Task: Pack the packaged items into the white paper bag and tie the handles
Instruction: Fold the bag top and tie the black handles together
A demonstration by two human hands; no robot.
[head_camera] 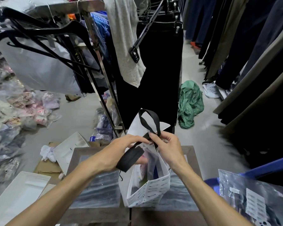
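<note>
Clothes and clutter all around my table.

Black trousers (160, 66) hang from a rack ahead of me, a grey cloth (126, 46) draped beside them. A green garment (190, 103) lies crumpled on the floor (78, 110). Black hangers (44, 36) jut out at my upper left above a heap of bagged clothes (15, 108). Flat cardboard (47, 167) lies near a white box (67, 150).

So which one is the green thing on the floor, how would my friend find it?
Start at the tall black clothes hanging in the middle, past the white bag. Look down to their right, on the pale floor. The green cloth lies there in a crumpled heap, the only green thing around, not hung up like the rest.
</note>
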